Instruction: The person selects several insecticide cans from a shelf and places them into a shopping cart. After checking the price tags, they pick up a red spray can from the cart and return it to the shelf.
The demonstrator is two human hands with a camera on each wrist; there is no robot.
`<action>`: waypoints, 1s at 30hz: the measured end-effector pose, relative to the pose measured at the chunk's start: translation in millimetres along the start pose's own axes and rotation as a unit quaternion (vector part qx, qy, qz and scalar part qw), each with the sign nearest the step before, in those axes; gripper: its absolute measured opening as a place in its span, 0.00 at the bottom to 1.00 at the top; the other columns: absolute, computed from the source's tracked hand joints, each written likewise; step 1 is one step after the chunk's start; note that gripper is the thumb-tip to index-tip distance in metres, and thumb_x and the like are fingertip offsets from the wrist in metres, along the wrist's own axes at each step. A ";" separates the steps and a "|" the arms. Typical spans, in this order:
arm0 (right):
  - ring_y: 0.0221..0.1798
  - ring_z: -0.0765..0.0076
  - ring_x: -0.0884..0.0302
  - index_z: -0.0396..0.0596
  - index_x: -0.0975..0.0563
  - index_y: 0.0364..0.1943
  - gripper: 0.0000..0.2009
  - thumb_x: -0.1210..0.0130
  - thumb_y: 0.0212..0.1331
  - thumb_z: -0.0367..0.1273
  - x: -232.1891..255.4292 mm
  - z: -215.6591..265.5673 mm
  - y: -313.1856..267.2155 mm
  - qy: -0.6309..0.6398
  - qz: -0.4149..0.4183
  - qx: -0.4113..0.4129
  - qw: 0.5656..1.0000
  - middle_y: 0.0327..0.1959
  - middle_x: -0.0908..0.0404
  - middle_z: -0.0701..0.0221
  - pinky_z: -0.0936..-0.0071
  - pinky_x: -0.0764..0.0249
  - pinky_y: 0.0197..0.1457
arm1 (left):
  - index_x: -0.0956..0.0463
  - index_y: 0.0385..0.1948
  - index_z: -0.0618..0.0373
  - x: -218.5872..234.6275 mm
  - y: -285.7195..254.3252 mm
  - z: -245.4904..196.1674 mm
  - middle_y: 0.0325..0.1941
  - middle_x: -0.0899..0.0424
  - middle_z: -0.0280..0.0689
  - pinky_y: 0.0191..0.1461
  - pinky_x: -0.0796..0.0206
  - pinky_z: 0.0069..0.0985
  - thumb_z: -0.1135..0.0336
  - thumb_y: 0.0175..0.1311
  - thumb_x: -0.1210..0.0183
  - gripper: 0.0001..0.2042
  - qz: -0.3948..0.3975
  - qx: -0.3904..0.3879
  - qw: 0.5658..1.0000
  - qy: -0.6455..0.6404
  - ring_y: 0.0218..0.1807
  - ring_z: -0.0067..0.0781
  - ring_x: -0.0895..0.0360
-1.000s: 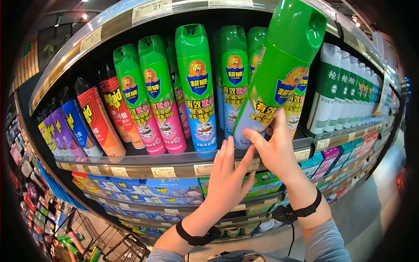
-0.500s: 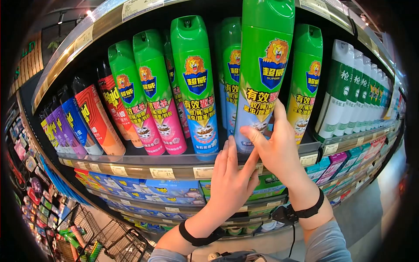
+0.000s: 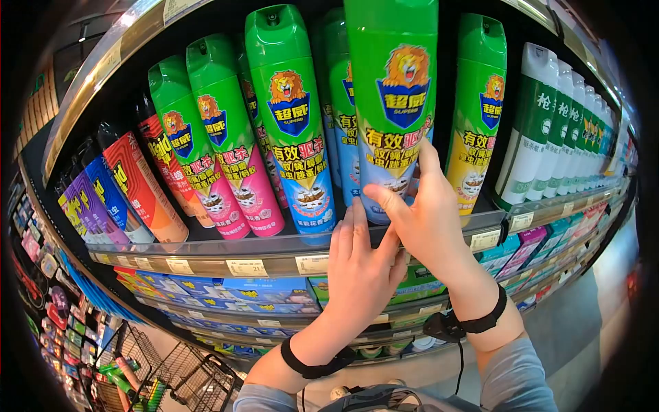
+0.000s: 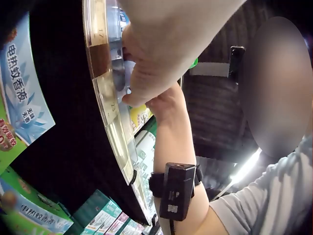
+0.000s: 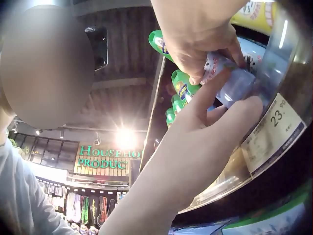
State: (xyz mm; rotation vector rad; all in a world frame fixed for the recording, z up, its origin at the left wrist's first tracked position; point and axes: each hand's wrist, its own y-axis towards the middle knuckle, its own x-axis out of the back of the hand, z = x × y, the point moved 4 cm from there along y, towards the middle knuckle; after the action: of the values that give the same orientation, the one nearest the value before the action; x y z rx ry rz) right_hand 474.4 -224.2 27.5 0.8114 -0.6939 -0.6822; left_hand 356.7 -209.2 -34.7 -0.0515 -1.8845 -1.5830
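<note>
A green-capped insect spray can (image 3: 395, 82) with a lion label and pale blue lower part stands nearly upright at the shelf front. My right hand (image 3: 432, 220) grips it low down, thumb across the front and fingers around the right side. Just left of its base, my left hand (image 3: 360, 275) has its fingers stretched up over the shelf lip, fingertips right at the can's bottom. The right wrist view shows the left hand (image 5: 205, 127) reaching toward the can's pale base, below the right hand (image 5: 200, 44). A blue-bottomed can (image 3: 292, 130) stands to the left, a yellow-bottomed can (image 3: 475, 117) to the right.
Pink-bottomed cans (image 3: 237, 137) and red Raid cans (image 3: 144, 185) line the left; white-and-green cans (image 3: 528, 130) the right. A clear lip with price tags (image 3: 246, 268) edges the shelf. Boxes (image 3: 268, 292) fill lower shelves. A shopping cart (image 3: 199, 388) stands lower left.
The gripped can has gone from leaning right to nearly upright, its top swinging left, turned by the right hand, which has shifted slightly left. The left hand stays by its base.
</note>
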 end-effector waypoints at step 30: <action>0.39 0.60 0.15 0.40 0.35 0.60 0.36 0.26 0.49 0.35 -9.8 -15.4 -20.0 -0.003 0.068 -0.132 0.989 0.44 0.17 0.59 0.66 0.20 0.41 | 0.23 0.57 0.52 -9.0 -20.7 0.9 0.70 0.39 0.63 0.70 0.52 0.60 0.59 0.48 0.28 0.30 0.017 0.063 0.998 0.021 0.69 0.62 0.40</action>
State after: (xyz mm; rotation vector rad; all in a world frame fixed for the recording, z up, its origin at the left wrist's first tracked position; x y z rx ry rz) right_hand 475.0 -220.7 0.6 0.5133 -0.6410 -0.6371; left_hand 354.3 -210.5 -57.2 0.0051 -1.9359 -1.4293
